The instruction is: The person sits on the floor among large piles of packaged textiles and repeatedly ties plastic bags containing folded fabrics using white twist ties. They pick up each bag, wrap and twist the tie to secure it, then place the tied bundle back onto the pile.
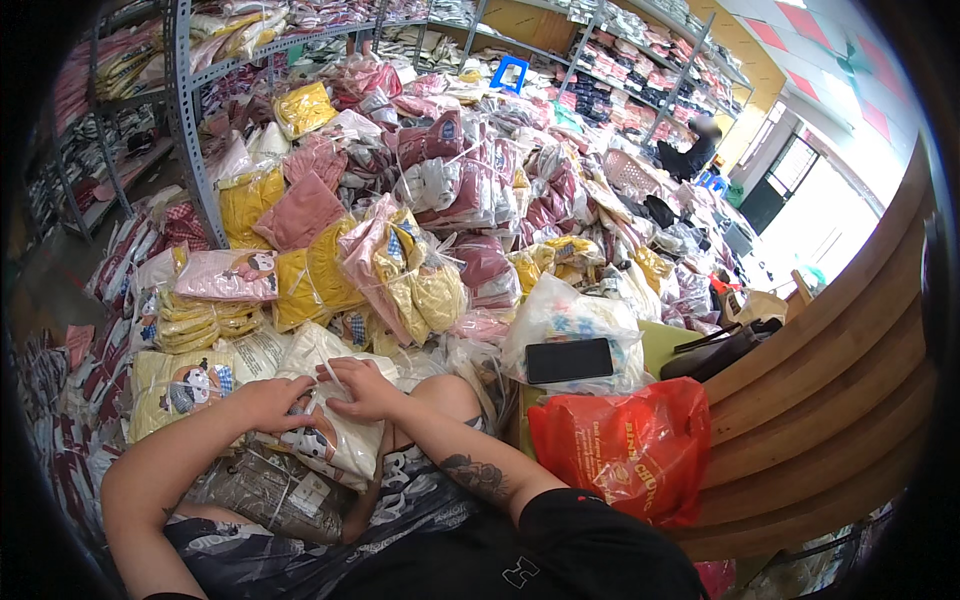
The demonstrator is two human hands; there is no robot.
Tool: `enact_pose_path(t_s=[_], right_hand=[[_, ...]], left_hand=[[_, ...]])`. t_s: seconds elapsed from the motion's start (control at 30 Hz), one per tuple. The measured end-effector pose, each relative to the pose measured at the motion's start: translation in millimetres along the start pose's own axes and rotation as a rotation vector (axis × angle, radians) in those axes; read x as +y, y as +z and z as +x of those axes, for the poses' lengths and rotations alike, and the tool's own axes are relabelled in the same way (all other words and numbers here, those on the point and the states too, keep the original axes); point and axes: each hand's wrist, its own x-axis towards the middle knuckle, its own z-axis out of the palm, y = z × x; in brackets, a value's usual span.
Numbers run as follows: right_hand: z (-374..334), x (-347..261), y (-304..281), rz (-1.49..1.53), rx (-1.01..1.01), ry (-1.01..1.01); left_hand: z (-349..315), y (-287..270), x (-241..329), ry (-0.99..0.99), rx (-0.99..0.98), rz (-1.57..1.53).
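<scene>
On my lap lies a cream bundle of folded clothes (345, 435) in clear plastic, with a printed figure partly covered by my hands. My left hand (272, 404) grips its left side, fingers bent over the wrap. From the right, my right hand (358, 388) holds the top of the bundle, thumb and fingers curled at the plastic. Beneath it, against my legs, rests a dark grey-brown bagged garment pack (275, 492). Left of my left hand sits a pale yellow clothing pack (180, 388) with a cartoon face.
A large heap of bagged clothes (470, 190) fills the floor ahead. A metal shelf post (187, 120) rises at left. To my right are a black phone (569, 361) on a white plastic bag (560, 318), a red bag (625, 450) and a curved wooden surface (800, 420). A person (688, 152) is far back.
</scene>
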Motion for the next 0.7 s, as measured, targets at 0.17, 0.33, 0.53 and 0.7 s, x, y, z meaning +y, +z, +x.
enact_pose_path(t_s=[0.17, 0.33, 0.53, 0.7], right_hand=[[-0.5, 0.3, -1.1, -0.007, 0.030, -0.014], [-0.6, 2.8, 3.6, -0.013, 0.039, -0.018], [-1.3, -1.6, 0.7, 0.002, 0.066, -0.041], [-1.5, -0.9, 1.0, 0.002, 0.060, -0.045]], left_hand=[[0.3, 1.9, -1.6, -0.015, 0.022, 0.009], [-2.4, -1.0, 1.2, -0.022, -0.007, -0.025], [-4.5, 0.9, 1.5, -0.012, 0.028, -0.002], [-4.6, 0.5, 2.9, -0.005, 0.039, 0.005]])
